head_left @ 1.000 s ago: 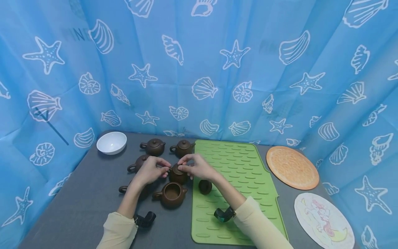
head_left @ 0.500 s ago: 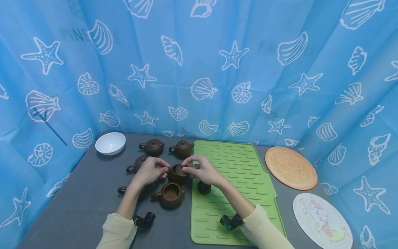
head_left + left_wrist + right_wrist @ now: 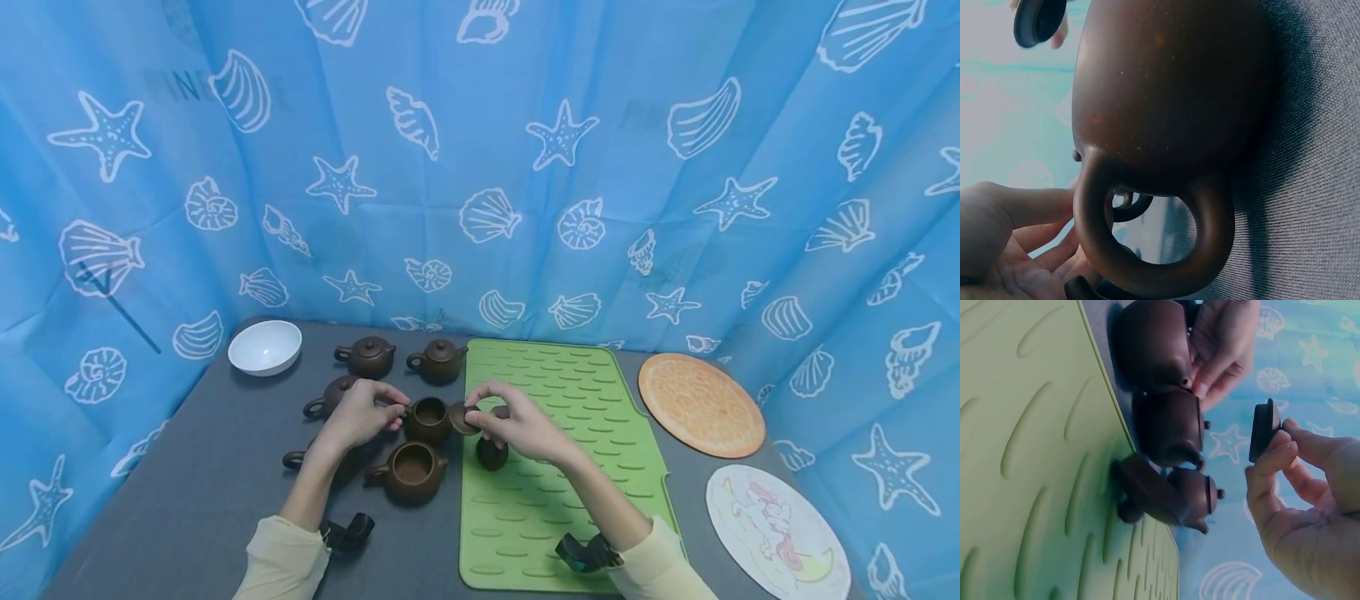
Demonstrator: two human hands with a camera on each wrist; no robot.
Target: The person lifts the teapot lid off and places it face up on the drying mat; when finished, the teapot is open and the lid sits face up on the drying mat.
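Observation:
My right hand [image 3: 517, 422] pinches a brown teapot lid [image 3: 463, 419] by its knob, raised over the left edge of the green mat. Beside it stands the lidless brown teapot [image 3: 429, 422]. Thumb and fingers of my left hand [image 3: 366, 414] pinch that pot at its left, handle side. Nearer to me is a second uncovered teapot [image 3: 408, 475], whose handle [image 3: 1160, 278] fills the foreground of the left wrist view and hides part of the left hand. A second lid [image 3: 1150, 494] lies knob down on the mat, close below the right hand.
Two lidded teapots [image 3: 370, 357] stand at the back. Further teapots [image 3: 325, 402] are left, partly behind my left arm. A white bowl [image 3: 266, 348] sits far left. Right of the green mat [image 3: 570, 500] lie an orange-patterned round mat [image 3: 702, 405] and a round drawing [image 3: 778, 533].
The right hand has lifted the lid off the middle teapot and carried it right, opening the pot's mouth to view. My left hand has stayed at the pot's handle side.

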